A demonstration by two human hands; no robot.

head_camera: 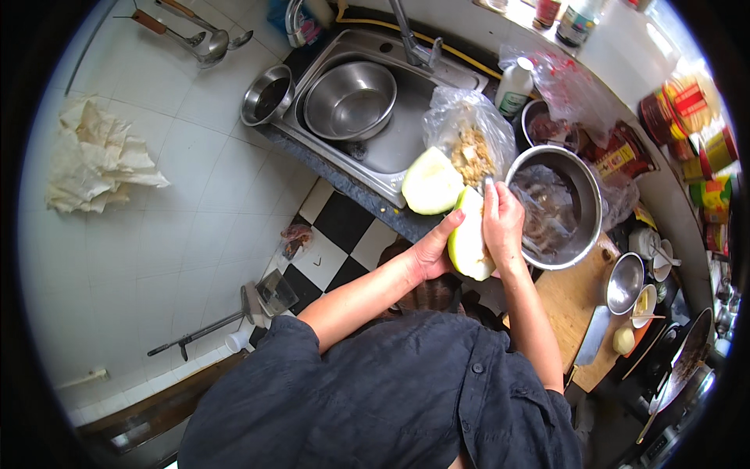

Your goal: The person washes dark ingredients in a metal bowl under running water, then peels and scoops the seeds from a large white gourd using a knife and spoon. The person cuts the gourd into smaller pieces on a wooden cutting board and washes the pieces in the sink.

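My left hand (435, 249) grips a piece of pale green gourd or melon (467, 249) from its outer side, thumb at the upper edge. At the cut face is my right hand (504, 220), closed around a small metal utensil (488, 183); most of it is hidden by the fingers, so its kind is unclear. A second pale cut piece (432, 182) rests at the sink's front corner. Just beyond both hands, a clear plastic bag (442, 108) lies open, with yellowish-brown seedy pulp (473, 155) in it.
A steel basin (351, 97) sits in the sink (404, 149). Right of my hands stands a steel pot (595, 205) holding something greyish in liquid. A cleaver (590, 340) and a peeled potato-like vegetable (623, 340) lie on the wooden board (556, 299). A white bottle (515, 88) stands behind.
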